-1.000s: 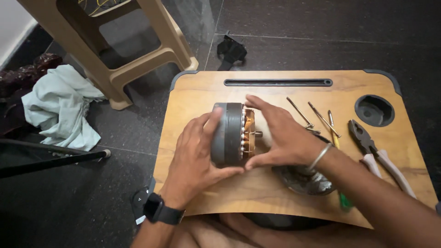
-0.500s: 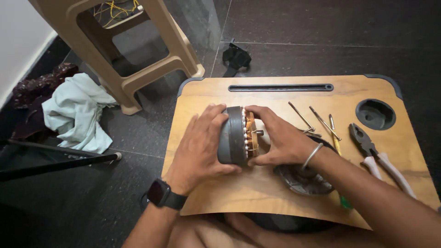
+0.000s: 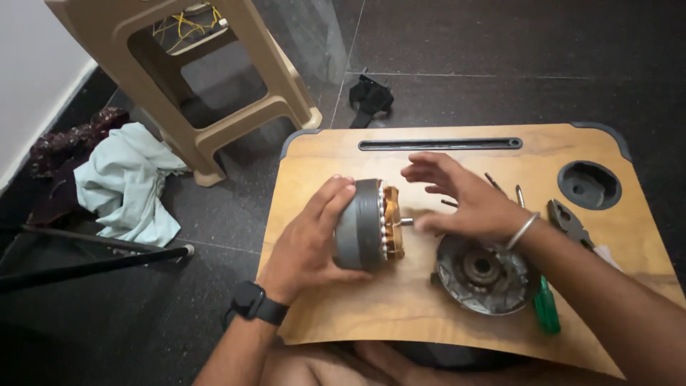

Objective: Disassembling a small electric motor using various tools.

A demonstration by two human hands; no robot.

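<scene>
I am cupping the grey motor body in my left hand, fingers curled over its ribbed rim, standing it on edge on the wooden lap table. It is looking heavy, stiff and fairly smooth, so I am gripping the metal shell, not the copper windings (those seem easy to damage). Its shaft is pointing right, axis lying level. My right hand is hovering just beside the shaft tip, fingers spread, possibly brushing it.

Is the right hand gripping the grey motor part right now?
No, the right hand is spread open beside the grey motor part, which only the left hand holds.
</scene>
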